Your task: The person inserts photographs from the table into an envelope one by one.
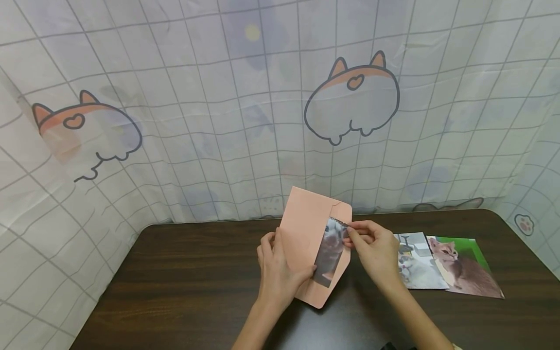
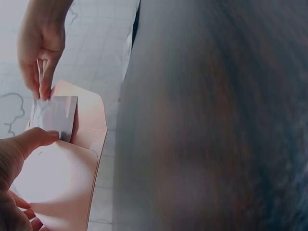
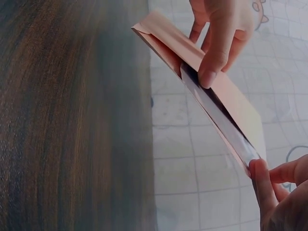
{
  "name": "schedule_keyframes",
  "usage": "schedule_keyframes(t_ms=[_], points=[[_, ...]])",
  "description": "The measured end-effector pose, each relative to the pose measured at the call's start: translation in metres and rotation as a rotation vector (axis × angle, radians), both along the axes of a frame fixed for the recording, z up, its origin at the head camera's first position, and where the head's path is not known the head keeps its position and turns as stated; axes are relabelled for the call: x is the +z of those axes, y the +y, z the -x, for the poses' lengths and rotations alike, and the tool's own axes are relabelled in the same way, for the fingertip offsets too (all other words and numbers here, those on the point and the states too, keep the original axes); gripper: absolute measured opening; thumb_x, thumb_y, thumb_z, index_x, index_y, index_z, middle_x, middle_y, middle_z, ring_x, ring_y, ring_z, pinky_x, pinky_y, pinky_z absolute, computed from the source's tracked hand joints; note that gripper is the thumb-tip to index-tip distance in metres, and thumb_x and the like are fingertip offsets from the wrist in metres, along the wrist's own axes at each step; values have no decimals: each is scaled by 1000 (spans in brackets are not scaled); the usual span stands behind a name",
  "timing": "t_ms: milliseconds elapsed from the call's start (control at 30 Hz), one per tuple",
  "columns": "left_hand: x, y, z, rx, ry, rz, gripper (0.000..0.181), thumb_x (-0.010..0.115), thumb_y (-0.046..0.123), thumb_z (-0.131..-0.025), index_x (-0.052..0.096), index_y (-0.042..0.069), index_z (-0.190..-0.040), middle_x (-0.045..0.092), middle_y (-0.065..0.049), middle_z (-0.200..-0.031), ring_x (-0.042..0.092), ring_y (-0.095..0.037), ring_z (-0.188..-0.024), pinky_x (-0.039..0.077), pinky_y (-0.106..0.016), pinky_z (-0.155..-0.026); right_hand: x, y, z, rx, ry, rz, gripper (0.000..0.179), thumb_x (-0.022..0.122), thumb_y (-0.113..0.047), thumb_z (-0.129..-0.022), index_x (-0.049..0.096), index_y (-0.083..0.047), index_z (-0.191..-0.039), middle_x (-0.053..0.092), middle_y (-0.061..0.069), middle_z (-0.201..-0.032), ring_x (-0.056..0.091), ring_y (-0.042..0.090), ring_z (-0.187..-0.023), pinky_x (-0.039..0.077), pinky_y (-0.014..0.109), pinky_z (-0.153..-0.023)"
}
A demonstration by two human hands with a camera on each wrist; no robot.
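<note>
A pink envelope is held up at a tilt above the table, its flap unfolded to the right. My left hand grips its left side, thumb across the front at the opening and fingers behind. Partway out of the opening sticks a glossy photo with a grey, dark picture; the rest of it is hidden inside. My right hand pinches the photo's upper right corner between thumb and fingers. In the right wrist view the photo lies between the envelope's front and its flap side, with the left thumb pressing at the opening's edge.
On the table's right side lie two cat photos, a white cat photo and a brown cat photo with green background, their edges overlapping. The dark wooden table ends at a patterned curtain behind. A small black object shows at the bottom edge.
</note>
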State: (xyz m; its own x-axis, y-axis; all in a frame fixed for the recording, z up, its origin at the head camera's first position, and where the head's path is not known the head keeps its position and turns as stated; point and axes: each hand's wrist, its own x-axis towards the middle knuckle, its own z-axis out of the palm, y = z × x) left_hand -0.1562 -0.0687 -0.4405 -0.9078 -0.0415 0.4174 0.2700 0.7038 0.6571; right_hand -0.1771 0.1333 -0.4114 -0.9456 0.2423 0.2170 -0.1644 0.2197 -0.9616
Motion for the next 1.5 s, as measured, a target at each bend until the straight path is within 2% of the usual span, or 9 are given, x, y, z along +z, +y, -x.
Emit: schedule_keyframes(t_ms=[200,533,833,1033,1367,1500], points=[[1,0,0,-4,4,5,111,102,21,-64,42,-9,-153,45,-22,-137,43,-39,-118,47,-52,-98,0,0,0,-10,16,-5,14,69,5,-97,74,13,-108,76,27,-91,70,-3,-64,59,19,-65],[1,0,0,-22,-12,17,112,102,19,-64,42,-11,-153,45,-23,-138,44,-40,-122,49,-51,-98,0,-2,-2,-11,57,-109,11,70,5,-97,75,11,-104,77,23,-85,67,-7,-62,56,15,-62],[1,1,-1,-56,-18,18,111,101,17,-64,42,-12,-154,45,-24,-140,43,-40,-125,51,-50,-100,-2,-6,-3,-34,93,-133,8,71,5,-95,76,9,-100,77,21,-81,66,-9,-63,55,13,-61],[1,2,-2,-77,-13,23,112,101,18,-64,41,-12,-154,45,-23,-140,43,-39,-125,52,-49,-99,-3,-8,-4,-38,74,-96,9,70,5,-95,76,10,-101,77,22,-83,67,-9,-63,55,13,-62],[3,4,-3,-91,11,35,113,102,22,-64,42,-13,-153,46,-21,-138,44,-37,-122,51,-48,-97,0,-10,-5,0,13,46,15,69,5,-96,74,14,-107,77,26,-89,70,-5,-62,58,18,-64],[3,5,-5,-99,27,25,112,102,21,-62,44,-10,-153,47,-21,-136,45,-37,-120,51,-47,-97,1,-10,-5,-3,10,53,15,69,5,-97,73,15,-106,77,26,-88,70,-4,-61,58,18,-64]])
